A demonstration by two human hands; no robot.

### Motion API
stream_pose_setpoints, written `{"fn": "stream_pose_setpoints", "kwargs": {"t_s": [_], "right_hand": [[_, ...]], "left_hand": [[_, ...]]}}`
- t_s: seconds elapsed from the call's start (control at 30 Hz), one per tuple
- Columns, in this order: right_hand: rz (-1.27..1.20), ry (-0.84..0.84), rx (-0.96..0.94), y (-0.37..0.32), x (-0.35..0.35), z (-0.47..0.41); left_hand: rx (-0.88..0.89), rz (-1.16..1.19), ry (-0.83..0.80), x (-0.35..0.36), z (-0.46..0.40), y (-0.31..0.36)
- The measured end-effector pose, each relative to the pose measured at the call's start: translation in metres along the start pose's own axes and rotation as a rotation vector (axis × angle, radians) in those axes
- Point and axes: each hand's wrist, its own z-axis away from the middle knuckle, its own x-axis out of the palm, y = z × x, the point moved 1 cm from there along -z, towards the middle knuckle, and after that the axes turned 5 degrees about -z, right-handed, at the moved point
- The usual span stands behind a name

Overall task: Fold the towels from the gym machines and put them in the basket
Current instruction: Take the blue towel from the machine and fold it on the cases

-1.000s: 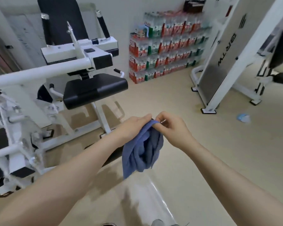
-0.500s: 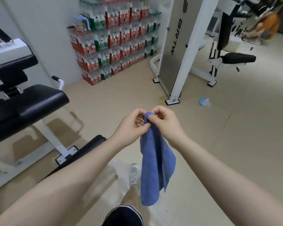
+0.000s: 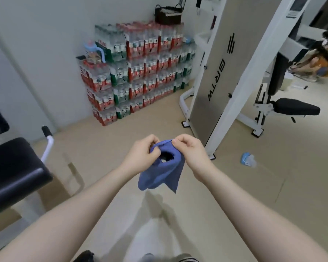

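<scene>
Both hands hold a blue towel (image 3: 160, 170) in the air in front of the body, above the beige floor (image 3: 235, 186). The left hand (image 3: 142, 155) pinches its upper edge with curled fingers, and the right hand (image 3: 189, 150) pinches the same edge just beside it, so the cloth bunches between them and hangs down in loose folds with one corner pointing low. A black padded seat (image 3: 15, 167) sits at the left. Stacked packs of bottles (image 3: 136, 72) stand against the far wall, with a dark basket (image 3: 169, 14) on top. A white machine frame (image 3: 222, 72) rises at the right, and a small blue item (image 3: 246, 159) lies on the floor near its foot.
</scene>
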Motion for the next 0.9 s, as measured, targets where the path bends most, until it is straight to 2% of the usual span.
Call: {"fn": "stream_pose_setpoints", "kwargs": {"t_s": [0.17, 0.27, 0.37, 0.43, 0.5, 0.63, 0.7, 0.8, 0.9], "right_hand": [[-0.063, -0.1, 0.07, -0.008, -0.014, -0.106], [-0.069, -0.129, 0.038, -0.011, -0.025, -0.177], [-0.069, -0.131, 0.028, -0.013, -0.043, -0.254], [-0.046, -0.192, 0.05, -0.018, -0.056, -0.305], [0.042, -0.319, 0.079, -0.027, -0.069, -0.356], [0.393, -0.542, 0.049, -0.048, -0.094, -0.454], [0.543, -0.562, -0.035, -0.056, -0.101, -0.498], [0.634, -0.523, -0.145, -0.061, -0.105, -0.552], [0.712, -0.46, -0.211, -0.059, -0.107, -0.609]], "left_hand": [[-0.003, -0.191, 0.036, -0.003, -0.097, -0.02], [-0.027, -0.201, 0.095, -0.005, -0.163, -0.033], [-0.169, -0.119, 0.172, -0.008, -0.23, -0.049], [-0.259, -0.106, 0.209, -0.01, -0.277, -0.058], [-0.264, -0.133, 0.236, -0.013, -0.325, -0.059], [-0.238, -0.169, 0.327, -0.019, -0.413, -0.052], [-0.258, -0.177, 0.397, -0.026, -0.446, -0.051], [-0.303, -0.221, 0.471, -0.037, -0.485, -0.059], [-0.243, -0.297, 0.496, -0.051, -0.527, -0.062]]}}
